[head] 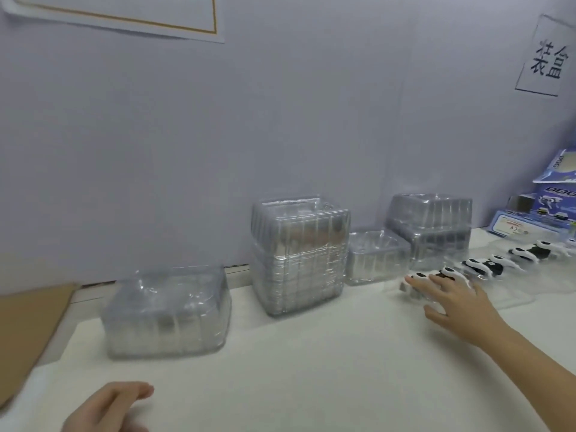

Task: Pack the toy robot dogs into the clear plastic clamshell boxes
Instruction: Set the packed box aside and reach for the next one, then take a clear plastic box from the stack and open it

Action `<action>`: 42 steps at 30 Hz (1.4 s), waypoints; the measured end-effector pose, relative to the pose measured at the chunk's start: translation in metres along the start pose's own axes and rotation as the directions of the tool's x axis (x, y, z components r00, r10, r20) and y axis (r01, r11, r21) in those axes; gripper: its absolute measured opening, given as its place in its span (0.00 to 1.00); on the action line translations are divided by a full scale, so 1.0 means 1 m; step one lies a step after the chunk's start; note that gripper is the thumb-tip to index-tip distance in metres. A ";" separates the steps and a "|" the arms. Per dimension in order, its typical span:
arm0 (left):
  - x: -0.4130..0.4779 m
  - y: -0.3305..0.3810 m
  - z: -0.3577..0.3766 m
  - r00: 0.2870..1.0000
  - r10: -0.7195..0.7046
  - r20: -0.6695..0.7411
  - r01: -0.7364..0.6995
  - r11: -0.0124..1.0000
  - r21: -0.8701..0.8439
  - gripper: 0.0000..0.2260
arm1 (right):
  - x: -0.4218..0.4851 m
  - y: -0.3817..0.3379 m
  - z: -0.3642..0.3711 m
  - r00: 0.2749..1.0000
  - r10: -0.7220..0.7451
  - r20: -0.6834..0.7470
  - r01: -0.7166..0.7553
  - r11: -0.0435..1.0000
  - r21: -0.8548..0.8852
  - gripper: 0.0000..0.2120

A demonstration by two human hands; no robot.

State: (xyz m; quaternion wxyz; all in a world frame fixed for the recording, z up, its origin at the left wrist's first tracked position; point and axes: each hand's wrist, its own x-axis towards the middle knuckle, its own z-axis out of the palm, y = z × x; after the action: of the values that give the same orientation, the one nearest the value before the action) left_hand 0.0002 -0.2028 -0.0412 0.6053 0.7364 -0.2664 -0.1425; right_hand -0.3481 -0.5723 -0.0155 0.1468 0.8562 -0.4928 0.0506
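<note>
Where blue boxes (558, 199) read "DOG", toy dogs (483, 265) stand.

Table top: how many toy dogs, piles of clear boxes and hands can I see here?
toy robot dogs: 3, though blurred
piles of clear clamshell boxes: 4
hands, the left hand and the right hand: 2
Total: 9
</note>
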 end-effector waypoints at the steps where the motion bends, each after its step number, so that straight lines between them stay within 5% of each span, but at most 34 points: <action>1: -0.004 -0.008 -0.011 0.999 0.003 -0.050 -0.005 0.999 -0.048 0.07 | 0.003 0.003 0.001 1.000 0.015 0.015 -0.015 1.000 -0.007 0.30; 4: 0.005 -0.019 -0.017 0.979 -0.193 -0.072 0.182 0.974 -0.136 0.10 | 0.013 0.002 -0.002 0.998 0.055 0.025 -0.054 0.998 -0.033 0.31; 7: 0.015 -0.024 -0.022 0.976 -0.213 -0.039 0.205 0.966 -0.157 0.10 | 0.012 -0.029 -0.005 0.939 0.085 -0.333 -0.018 0.980 0.200 0.23; 9: 0.013 -0.026 -0.022 0.983 -0.185 -0.007 0.180 0.967 -0.180 0.10 | -0.001 -0.076 -0.019 0.698 0.028 -0.716 0.225 0.940 0.256 0.18; 11: 0.012 -0.024 -0.023 0.980 -0.200 -0.017 0.191 0.957 -0.217 0.10 | -0.019 -0.142 -0.045 0.465 -0.087 -0.881 0.494 0.851 0.177 0.14; 14: 0.011 -0.022 -0.026 0.972 -0.230 -0.045 0.209 0.939 -0.275 0.09 | -0.037 -0.242 -0.063 0.340 -0.238 -0.910 0.745 0.658 0.106 0.15; 16: 0.009 -0.020 -0.027 0.970 -0.239 -0.048 0.215 0.929 -0.301 0.08 | -0.040 -0.301 -0.073 0.389 -0.330 -0.860 0.785 0.608 0.121 0.22; 19: 0.008 -0.020 -0.031 0.965 -0.258 -0.044 0.229 0.913 -0.337 0.08 | -0.036 -0.367 -0.086 0.711 -0.482 -0.512 0.645 0.737 0.202 0.45; 21: 0.009 -0.023 -0.032 0.964 -0.260 -0.053 0.223 0.903 -0.366 0.08 | -0.034 -0.392 -0.087 0.825 -0.492 -0.278 0.553 0.804 0.218 0.52; 25: 0.011 -0.024 -0.030 0.956 -0.278 -0.091 0.217 0.882 -0.418 0.04 | -0.041 -0.397 -0.089 0.774 -0.409 -0.484 0.568 0.787 0.243 0.46; 27: 0.014 -0.024 -0.029 0.948 -0.303 -0.098 0.221 0.846 -0.485 0.10 | -0.042 -0.389 -0.083 0.700 -0.356 -0.619 0.621 0.731 0.282 0.42; 30: 0.016 -0.022 -0.031 0.939 -0.342 -0.034 0.254 0.759 -0.600 0.22 | -0.053 -0.379 -0.080 0.713 -0.175 -0.679 0.611 0.630 0.480 0.40; 33: 0.015 -0.012 -0.034 0.954 -0.292 0.059 0.262 0.727 -0.634 0.25 | -0.068 -0.370 -0.085 0.852 -0.016 -0.524 0.481 0.420 0.769 0.40; 37: 0.014 0.016 -0.038 0.997 0.000 0.075 0.044 0.803 -0.594 0.21 | -0.084 -0.365 -0.088 0.956 0.029 -0.291 0.288 0.077 0.954 0.41; 42: 0.011 0.030 -0.032 0.986 0.164 -0.004 -0.148 0.874 -0.463 0.10 | -0.094 -0.366 -0.094 0.963 -0.033 -0.268 0.269 0.013 0.963 0.43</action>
State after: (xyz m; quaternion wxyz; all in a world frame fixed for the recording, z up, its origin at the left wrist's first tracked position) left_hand 0.0193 -0.1863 -0.0033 0.7676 0.5451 -0.2938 -0.1653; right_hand -0.0768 -0.2935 -0.0215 -0.4434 0.7553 -0.2091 0.4349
